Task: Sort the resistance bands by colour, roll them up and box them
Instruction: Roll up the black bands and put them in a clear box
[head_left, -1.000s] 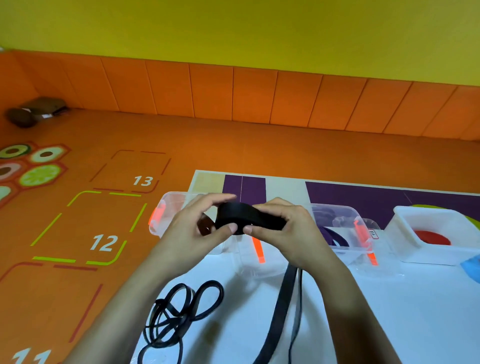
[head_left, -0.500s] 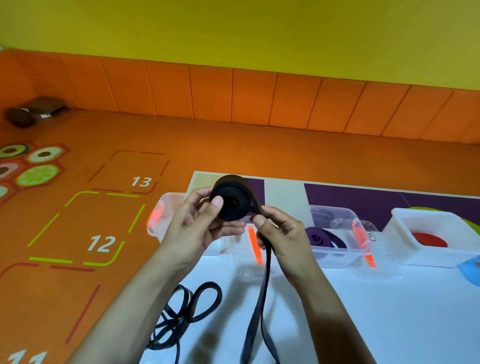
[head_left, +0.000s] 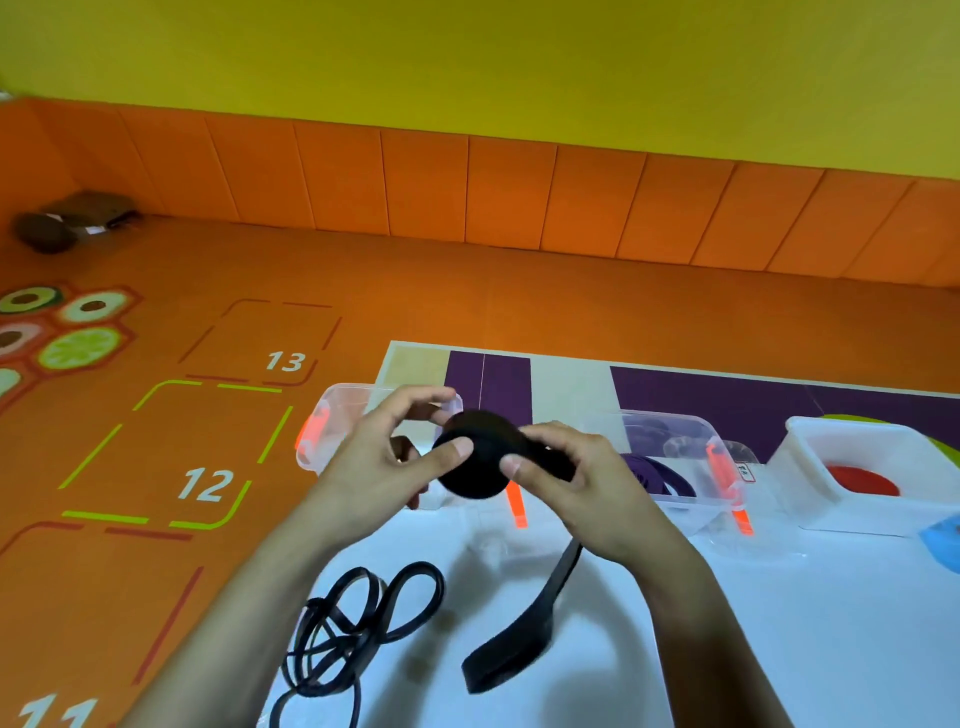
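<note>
Both left hand (head_left: 384, 462) and right hand (head_left: 576, 483) pinch one part-rolled black band (head_left: 475, 462) above the white surface (head_left: 779, 623), its tail trailing toward 6 o'clock. Three boxes stand behind: clear box (head_left: 332, 415) at 10 o'clock, purple-band box (head_left: 691, 499) and white box (head_left: 872, 467) at 3; open surface lies at 4.

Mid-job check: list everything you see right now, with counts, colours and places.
black band: one, black, part-rolled between both hands, tail hanging to the table
thin bands: tangled heap, count unclear, black, near left of table
clear boxes: at least two, transparent with orange latches, far side of table
purple band: one, purple, in the right clear box
white box: one, white, right of table
red band: one, red, in white box
table: one, white
left hand: pinches the roll
right hand: grips the band beside the roll
</note>
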